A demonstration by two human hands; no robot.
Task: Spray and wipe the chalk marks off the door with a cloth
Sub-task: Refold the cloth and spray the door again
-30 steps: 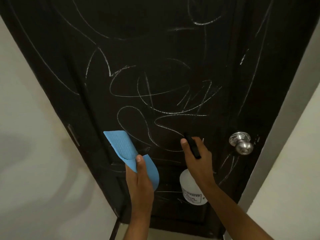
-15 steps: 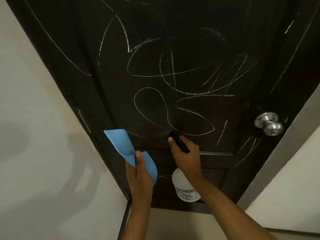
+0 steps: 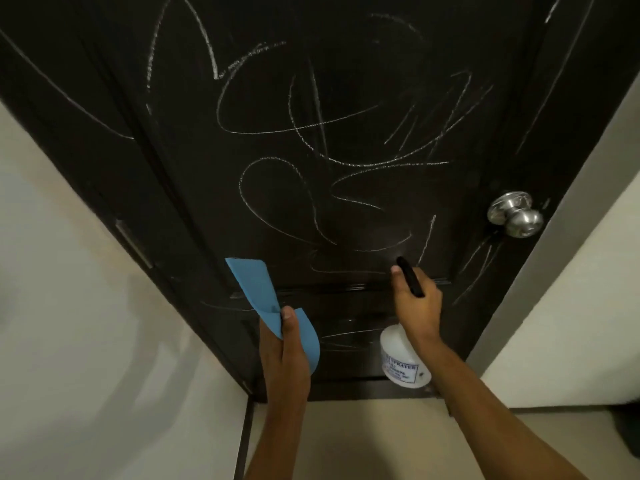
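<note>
A dark brown door (image 3: 346,57) fills the view, covered in white chalk marks (image 3: 311,157) that loop and scribble across its panels. My left hand (image 3: 285,355) pinches a blue cloth (image 3: 258,291), which stands up from my thumb in front of the door's lower panel. My right hand (image 3: 417,303) grips the black head of a white spray bottle (image 3: 403,362), its nozzle pointing at the door near a chalk loop. The bottle's body hangs below my wrist.
A silver round doorknob (image 3: 516,213) sticks out at the door's right edge. Pale walls (image 3: 69,306) flank the door on both sides, with a hinge (image 3: 133,242) on the left. Light floor (image 3: 346,441) lies below.
The view has tilted down, so the door and chalk marks sit lower and the floor shows. My right hand with the bottle has shifted right along the door; the left hand keeps the cloth.
</note>
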